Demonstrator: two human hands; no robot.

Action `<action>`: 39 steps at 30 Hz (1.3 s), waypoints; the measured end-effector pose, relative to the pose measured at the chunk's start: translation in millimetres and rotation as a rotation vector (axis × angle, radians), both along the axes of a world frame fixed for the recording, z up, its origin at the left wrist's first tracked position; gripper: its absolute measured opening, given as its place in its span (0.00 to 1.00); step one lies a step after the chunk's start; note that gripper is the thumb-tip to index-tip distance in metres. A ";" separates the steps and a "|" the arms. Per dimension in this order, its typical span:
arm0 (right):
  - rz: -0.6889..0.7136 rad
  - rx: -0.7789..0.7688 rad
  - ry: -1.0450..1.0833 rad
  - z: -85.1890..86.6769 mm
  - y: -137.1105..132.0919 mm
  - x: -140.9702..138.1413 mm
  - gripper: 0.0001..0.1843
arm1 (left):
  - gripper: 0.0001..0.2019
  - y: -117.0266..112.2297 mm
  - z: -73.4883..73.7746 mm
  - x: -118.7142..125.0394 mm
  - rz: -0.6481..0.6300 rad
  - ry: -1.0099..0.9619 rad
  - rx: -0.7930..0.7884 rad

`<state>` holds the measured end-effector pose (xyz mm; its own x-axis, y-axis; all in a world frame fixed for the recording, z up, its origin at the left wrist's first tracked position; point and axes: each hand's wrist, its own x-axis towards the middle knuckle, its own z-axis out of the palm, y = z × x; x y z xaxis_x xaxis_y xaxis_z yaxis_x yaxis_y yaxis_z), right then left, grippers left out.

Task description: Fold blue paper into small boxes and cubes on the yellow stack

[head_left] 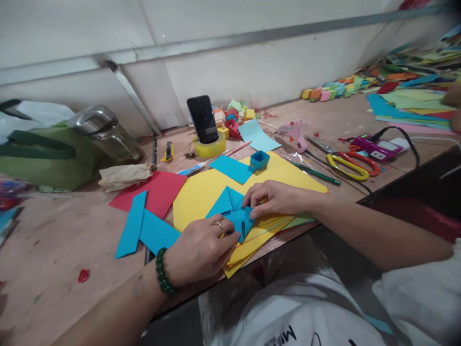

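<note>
A partly folded blue paper (pixel 230 207) lies on a yellow sheet (pixel 201 192) at the table's near edge. My left hand (pixel 201 247), with a ring and a green bead bracelet, presses its closed fingers on the paper's near corner. My right hand (pixel 275 198) pinches the paper's right flap, fingers together. A small finished blue paper box (pixel 260 159) stands on the yellow sheet just behind.
Blue strips (pixel 144 228) and a red sheet (pixel 154 191) lie to the left. A phone (pixel 202 118) leans in a tape roll (pixel 210 145). Scissors (pixel 347 163), a glue gun (pixel 296 134), a pen (pixel 317 174), a green bag (pixel 46 158) and paper scraps (pixel 406 91) surround them.
</note>
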<state>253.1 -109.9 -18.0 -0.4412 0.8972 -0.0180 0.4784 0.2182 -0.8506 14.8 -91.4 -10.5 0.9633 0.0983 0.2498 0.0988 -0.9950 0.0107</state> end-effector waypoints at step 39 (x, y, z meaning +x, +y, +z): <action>-0.286 0.255 -0.286 -18.1 -3.2 -23.6 0.13 | 0.11 -4.3 7.6 -1.8 -0.027 0.068 -0.169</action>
